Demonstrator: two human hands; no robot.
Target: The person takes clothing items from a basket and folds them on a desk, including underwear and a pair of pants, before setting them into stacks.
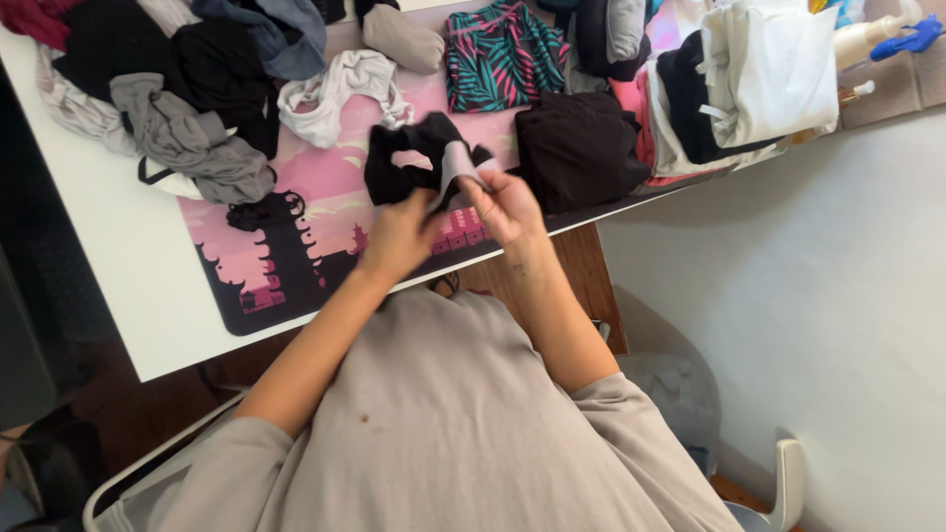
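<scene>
Both hands grip a small black garment (414,158) with a grey band, lifted just above the pink mat (296,232). The left hand (399,236) is closed on its lower edge; the right hand (507,207) pinches the grey band between thumb and fingers. The garment's long axis runs across the mat, left to right, the grey band pointing toward the right hand. The mat lies on a white table (118,256). Beyond the mat sit a grey heap (197,148), a white piece (335,94), a leaf-print piece (498,54) and a black folded pile (576,148). A pale wall (808,296) stands right of the table.
</scene>
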